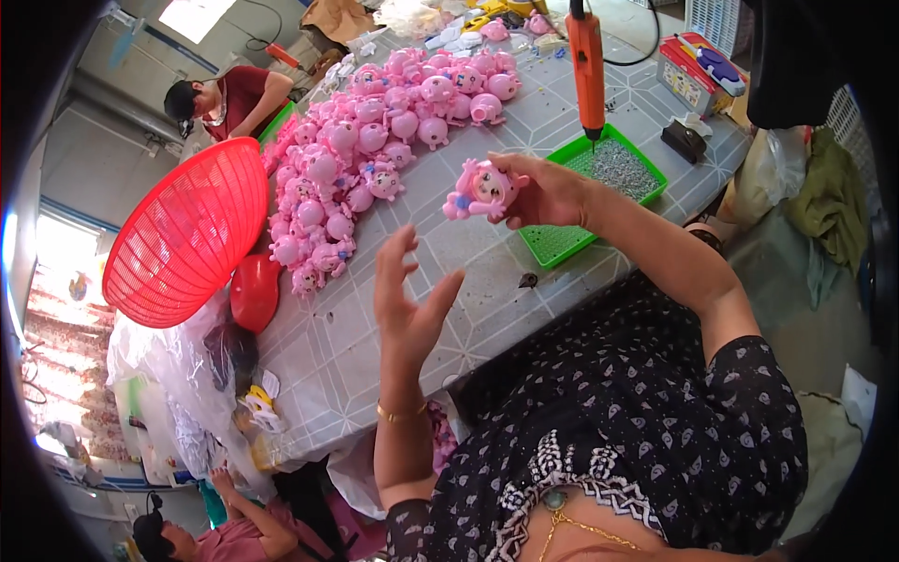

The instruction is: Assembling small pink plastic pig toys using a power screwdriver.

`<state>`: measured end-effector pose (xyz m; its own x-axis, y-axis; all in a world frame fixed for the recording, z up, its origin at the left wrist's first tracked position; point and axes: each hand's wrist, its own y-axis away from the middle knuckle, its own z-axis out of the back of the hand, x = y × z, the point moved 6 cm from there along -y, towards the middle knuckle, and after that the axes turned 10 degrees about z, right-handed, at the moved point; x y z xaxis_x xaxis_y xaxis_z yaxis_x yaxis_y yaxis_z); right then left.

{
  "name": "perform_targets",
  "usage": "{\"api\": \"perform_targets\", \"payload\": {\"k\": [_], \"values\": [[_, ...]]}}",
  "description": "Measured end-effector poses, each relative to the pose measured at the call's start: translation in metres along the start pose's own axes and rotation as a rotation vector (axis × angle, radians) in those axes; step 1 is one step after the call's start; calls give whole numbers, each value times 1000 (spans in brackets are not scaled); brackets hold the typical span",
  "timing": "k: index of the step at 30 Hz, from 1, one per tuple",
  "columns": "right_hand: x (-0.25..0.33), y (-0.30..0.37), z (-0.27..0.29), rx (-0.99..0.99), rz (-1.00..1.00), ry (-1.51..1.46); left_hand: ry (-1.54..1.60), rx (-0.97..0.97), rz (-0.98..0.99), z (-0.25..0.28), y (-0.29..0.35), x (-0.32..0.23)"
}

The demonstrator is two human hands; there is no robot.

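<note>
My right hand (pixel 546 192) is closed around a pink toy figure (pixel 487 187) with a pale face, held above the table just left of the green tray. My left hand (pixel 409 295) is raised over the table with its fingers apart and nothing in it. Beyond my hands lies a large heap of similar pink toy figures (pixel 372 138). An orange electric screwdriver (pixel 587 75) hangs point down above the green tray (pixel 559 245), which holds many small silvery screws (pixel 623 170).
A red plastic basket (pixel 192 234) stands tilted at the left, with a red scoop-like piece (pixel 255 292) beside it. A box (pixel 693 80) and a dark small case (pixel 684 140) sit at the far right. Two people work at the left, one far (pixel 248 103), one near (pixel 234 534).
</note>
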<state>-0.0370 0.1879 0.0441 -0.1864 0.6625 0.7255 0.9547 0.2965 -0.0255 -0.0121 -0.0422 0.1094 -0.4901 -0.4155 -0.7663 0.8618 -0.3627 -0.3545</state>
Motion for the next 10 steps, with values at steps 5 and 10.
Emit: {"api": "perform_targets", "payload": {"k": [5, 10], "values": [[-4, 26, -13, -1, -61, 59, 127, 138, -89, -49, -34, -13], [4, 35, -14, -60, 120, 130, 254, 246, 43, -80, -46, 12]]}}
